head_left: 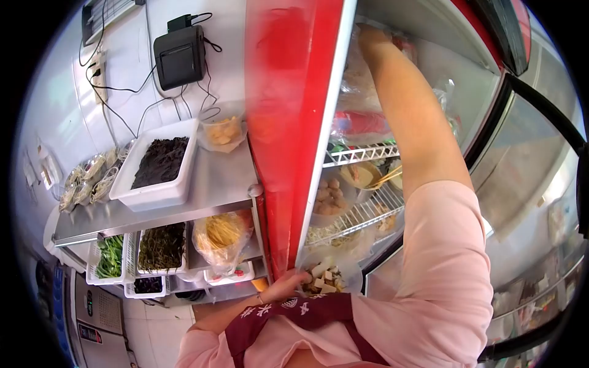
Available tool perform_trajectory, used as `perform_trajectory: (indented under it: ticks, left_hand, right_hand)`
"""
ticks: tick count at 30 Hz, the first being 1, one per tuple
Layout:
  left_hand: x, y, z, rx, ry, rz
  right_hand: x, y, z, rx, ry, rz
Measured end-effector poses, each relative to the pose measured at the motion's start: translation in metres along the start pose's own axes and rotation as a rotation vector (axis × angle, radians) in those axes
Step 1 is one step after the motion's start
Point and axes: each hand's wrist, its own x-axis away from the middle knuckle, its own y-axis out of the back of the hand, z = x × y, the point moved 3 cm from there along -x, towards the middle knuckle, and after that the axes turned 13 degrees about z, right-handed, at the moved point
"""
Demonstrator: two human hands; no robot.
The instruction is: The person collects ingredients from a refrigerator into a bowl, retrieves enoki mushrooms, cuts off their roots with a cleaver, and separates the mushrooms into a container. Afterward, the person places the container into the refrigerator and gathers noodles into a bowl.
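Observation:
My right arm stretches up into a red-framed refrigerator (288,122). At its top shelf my right hand (372,38) is among clear plastic bags (359,83); its fingers are hidden, so I cannot tell whether it grips one. Low in front of my chest, my left hand (287,286) is closed on the rim of a clear plastic bowl (348,274). White cubes that look like tofu (325,279) lie in it with darker pieces. A red package (362,124) rests below the bags, above a white wire shelf (362,154).
Lower in the refrigerator stand a bowl of round balls (329,199) and a bowl with chopsticks (362,175). The glass door (527,147) stands open at right. On the left, a steel rack (227,175) carries a white tub (156,199) of dark seaweed, baskets of greens (110,256) and bagged noodles (222,239).

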Motion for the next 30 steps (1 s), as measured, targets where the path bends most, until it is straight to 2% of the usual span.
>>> perform_trajectory:
  ticks: [2, 6, 8, 12, 17, 18, 20, 21, 23, 24, 26, 29, 30]
  left_hand:
    - [-0.019, 0.033, 0.031, -0.590, -0.336, 0.125]
    - [-0.014, 0.024, 0.025, -0.574, -0.322, 0.097]
    - [-0.004, 0.003, 0.006, -0.123, -0.108, 0.008]
    - [-0.006, 0.004, 0.005, -0.197, -0.117, 0.034]
    - [-0.005, 0.005, 0.010, -0.014, -0.060, 0.050]
    - [-0.008, 0.011, 0.020, -0.016, -0.054, 0.053]
    - [-0.014, 0.025, 0.033, -0.289, -0.205, 0.057]
    - [-0.016, 0.028, 0.037, -0.292, -0.203, 0.059]
    - [-0.013, 0.020, 0.025, -0.338, -0.246, 0.081]
    - [-0.011, 0.016, 0.021, -0.341, -0.247, 0.082]
    - [0.003, -0.016, -0.008, 0.139, -0.034, -0.001]
    - [0.001, -0.013, -0.006, 0.059, -0.009, 0.062]
    - [0.003, -0.015, -0.006, 0.059, -0.008, 0.062]
  right_hand:
    - [-0.002, -0.010, 0.003, 0.054, 0.004, 0.010]
    - [-0.004, -0.017, 0.008, 0.146, 0.040, 0.022]
    - [-0.002, -0.013, 0.008, 0.182, 0.074, 0.029]
    - [0.001, 0.004, 0.001, 0.256, 0.130, 0.022]
    - [0.001, 0.031, -0.027, 0.405, 0.076, -0.052]
    - [0.004, 0.035, -0.033, 0.447, 0.051, -0.069]
    - [0.010, 0.041, -0.043, 0.501, -0.002, -0.100]
    - [0.013, 0.044, -0.045, 0.502, -0.007, -0.099]
    - [0.023, 0.055, -0.045, 0.219, -0.123, -0.022]
    - [0.027, 0.062, -0.041, 0.220, -0.126, -0.024]
    - [0.042, 0.081, -0.011, 0.163, 0.036, 0.040]
    - [0.056, 0.101, 0.031, 0.078, 0.281, 0.137]
    - [0.050, 0.097, 0.036, 0.078, 0.280, 0.138]
